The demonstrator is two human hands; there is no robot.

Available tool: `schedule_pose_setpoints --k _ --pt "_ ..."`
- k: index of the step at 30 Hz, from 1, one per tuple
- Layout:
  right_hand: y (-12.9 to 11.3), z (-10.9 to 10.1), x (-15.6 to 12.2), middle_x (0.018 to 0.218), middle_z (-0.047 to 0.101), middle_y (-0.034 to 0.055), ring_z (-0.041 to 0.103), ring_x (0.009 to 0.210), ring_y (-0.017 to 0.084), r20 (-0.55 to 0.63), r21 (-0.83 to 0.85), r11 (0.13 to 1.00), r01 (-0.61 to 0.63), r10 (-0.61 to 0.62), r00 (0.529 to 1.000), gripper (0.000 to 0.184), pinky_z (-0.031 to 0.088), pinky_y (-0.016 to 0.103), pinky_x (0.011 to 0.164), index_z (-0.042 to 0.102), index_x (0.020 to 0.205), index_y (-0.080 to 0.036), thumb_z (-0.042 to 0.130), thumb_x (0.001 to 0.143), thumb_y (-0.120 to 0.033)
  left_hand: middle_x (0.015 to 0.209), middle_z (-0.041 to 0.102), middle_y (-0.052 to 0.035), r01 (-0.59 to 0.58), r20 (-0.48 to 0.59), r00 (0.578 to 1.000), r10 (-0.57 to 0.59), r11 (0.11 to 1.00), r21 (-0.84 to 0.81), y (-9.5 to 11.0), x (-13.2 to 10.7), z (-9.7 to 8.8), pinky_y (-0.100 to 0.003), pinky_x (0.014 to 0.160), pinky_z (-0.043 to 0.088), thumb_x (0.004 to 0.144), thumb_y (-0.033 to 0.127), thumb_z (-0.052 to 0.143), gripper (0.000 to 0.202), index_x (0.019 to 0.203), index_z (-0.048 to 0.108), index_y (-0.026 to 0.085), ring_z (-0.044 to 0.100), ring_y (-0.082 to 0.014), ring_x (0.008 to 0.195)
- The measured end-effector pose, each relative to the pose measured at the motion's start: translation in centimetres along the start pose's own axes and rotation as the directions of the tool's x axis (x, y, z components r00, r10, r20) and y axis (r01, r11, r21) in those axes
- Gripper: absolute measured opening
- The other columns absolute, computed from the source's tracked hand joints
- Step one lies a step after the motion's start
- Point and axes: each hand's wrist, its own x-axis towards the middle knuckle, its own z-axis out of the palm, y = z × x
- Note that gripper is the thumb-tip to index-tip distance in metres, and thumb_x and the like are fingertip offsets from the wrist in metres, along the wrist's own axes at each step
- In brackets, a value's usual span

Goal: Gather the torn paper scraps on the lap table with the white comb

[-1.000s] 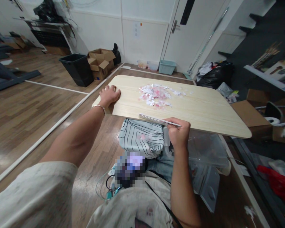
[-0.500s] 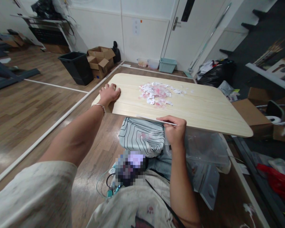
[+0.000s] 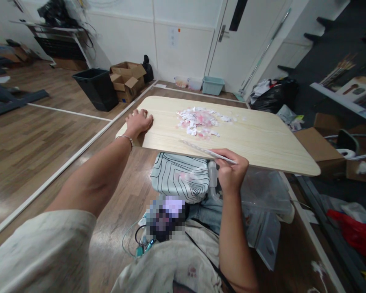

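And here's the right hand (image 3: 232,169), fingers closed round one end of a thin white strip (image 3: 205,151), straight, narrow and a little blurred, slanting over the near edge of the table (image 3: 256,138). Across at the other end, the left hand (image 3: 138,123) is open, fingers spread and bent on the tabletop, a pale bracelet (image 3: 125,137) round the wrist.

What a surface: smooth, pale wood grain, corners nicely rounded! Beyond the strip lies a loose heap of torn paper scraps (image 3: 198,121), flat, ragged and white, blotched with pink, stray bits trailing off to the right. Below the near edge sits a soft cloth piece (image 3: 179,177), pale with wandering black lines, and right of it a see-through plastic bin (image 3: 265,189), its contents hard to make out.

Over by the wall, a pale teal tub (image 3: 213,86) stands beside small clear tubs (image 3: 181,82), one showing something orange-pink inside. To the left, a tapered black bin (image 3: 96,89) rubs shoulders with open cardboard boxes (image 3: 128,83).
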Motion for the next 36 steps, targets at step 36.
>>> schedule_pose_setpoints --k 36 --pt "4.7 -3.3 8.5 0.061 0.068 0.0011 0.074 0.072 0.027 0.055 -0.057 0.927 -0.372 0.375 0.926 0.012 0.071 0.041 0.072 0.061 0.059 -0.029 0.068 0.051 -0.024 0.180 0.061 -0.0278 0.003 0.000 1.000 -0.003 1.000 -0.020 0.2 -0.2 -0.1 -0.074 0.135 0.041 0.105 0.060 0.038 0.082 0.171 0.065 0.020 0.056 -0.0556 0.163"
